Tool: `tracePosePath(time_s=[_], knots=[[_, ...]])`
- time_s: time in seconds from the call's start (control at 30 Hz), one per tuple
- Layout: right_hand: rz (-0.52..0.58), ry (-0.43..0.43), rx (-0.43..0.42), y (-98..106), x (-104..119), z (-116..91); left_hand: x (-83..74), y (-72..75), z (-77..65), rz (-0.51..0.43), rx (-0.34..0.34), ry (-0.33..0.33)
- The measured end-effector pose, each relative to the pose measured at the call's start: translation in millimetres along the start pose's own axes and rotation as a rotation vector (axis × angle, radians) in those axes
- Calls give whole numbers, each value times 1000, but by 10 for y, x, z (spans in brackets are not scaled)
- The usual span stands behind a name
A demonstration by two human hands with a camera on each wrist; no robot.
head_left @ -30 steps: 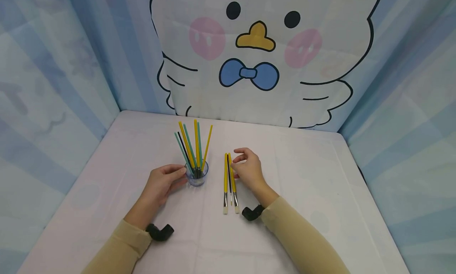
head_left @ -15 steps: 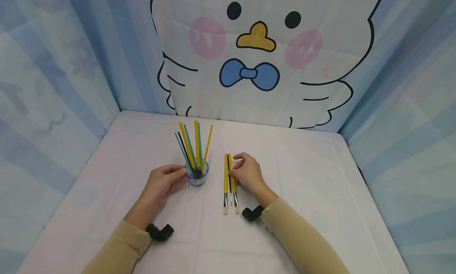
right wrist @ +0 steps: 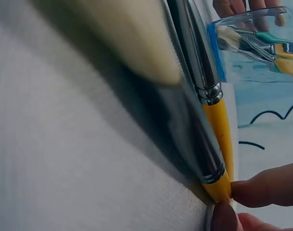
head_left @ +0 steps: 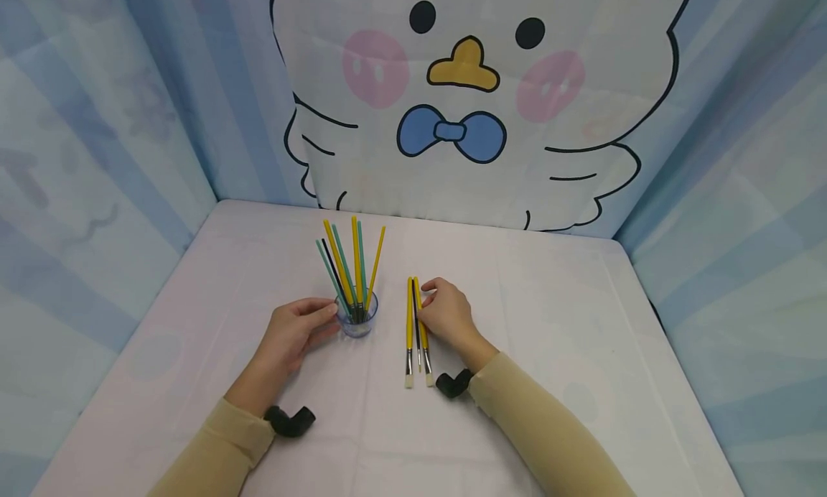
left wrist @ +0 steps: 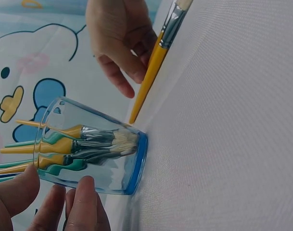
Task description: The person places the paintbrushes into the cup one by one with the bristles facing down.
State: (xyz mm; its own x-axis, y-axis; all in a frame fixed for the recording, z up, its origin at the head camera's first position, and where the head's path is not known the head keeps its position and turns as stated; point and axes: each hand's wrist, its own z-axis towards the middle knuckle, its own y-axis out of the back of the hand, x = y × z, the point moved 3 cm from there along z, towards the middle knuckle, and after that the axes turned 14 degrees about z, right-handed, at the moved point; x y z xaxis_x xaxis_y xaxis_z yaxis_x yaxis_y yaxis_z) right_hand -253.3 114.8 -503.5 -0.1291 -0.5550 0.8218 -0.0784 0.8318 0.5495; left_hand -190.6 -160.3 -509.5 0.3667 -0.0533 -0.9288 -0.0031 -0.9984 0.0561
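Note:
A clear cup (head_left: 356,331) with a blue base (left wrist: 138,166) stands upright, holding several yellow, teal and black brushes (head_left: 354,267), bristles down. My left hand (head_left: 298,330) holds its side, thumb by the rim and fingers against the wall. To the cup's right, three paintbrushes lie side by side, bristles toward me: a yellow one (head_left: 409,324), a thin black one (head_left: 416,317) and another yellow paintbrush (head_left: 424,339). My right hand (head_left: 449,314) pinches that right-hand yellow paintbrush on its handle; in the right wrist view, thumb and finger meet at the yellow handle (right wrist: 217,189) below the metal ferrule.
A pale cloth covers the table (head_left: 549,303). Behind it hangs a curtain (head_left: 452,188) printed with a cartoon face and blue bow tie, with blue curtains on both sides. A dark bent piece (head_left: 291,421) is worn at each wrist.
The right hand has lowered slightly onto the right-hand yellow paintbrush, its fingers drawing in to pinch the handle. The left hand and the cup have stayed put.

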Motion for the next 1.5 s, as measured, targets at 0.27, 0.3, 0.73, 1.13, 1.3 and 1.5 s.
tracePosePath(time_s=[0.27,0.3,0.73,1.13,1.3,1.5], knots=[[-109,-13,-4,-28,69,12,4,8,11,-7,0,-4],[-122,-14,-2,-31,76,18,3,8,12,-5,-1,-4],[-23,-134,47,25,66,94,16,-1,9,18,-12,13],[187,-116,89,68,19,87,16,5,28,4,-2,9],[270,-82,88,93,40,65,8,1,21,13,-9,15],[358,-51,71,122,109,27,7,5,20,17,-14,15]])
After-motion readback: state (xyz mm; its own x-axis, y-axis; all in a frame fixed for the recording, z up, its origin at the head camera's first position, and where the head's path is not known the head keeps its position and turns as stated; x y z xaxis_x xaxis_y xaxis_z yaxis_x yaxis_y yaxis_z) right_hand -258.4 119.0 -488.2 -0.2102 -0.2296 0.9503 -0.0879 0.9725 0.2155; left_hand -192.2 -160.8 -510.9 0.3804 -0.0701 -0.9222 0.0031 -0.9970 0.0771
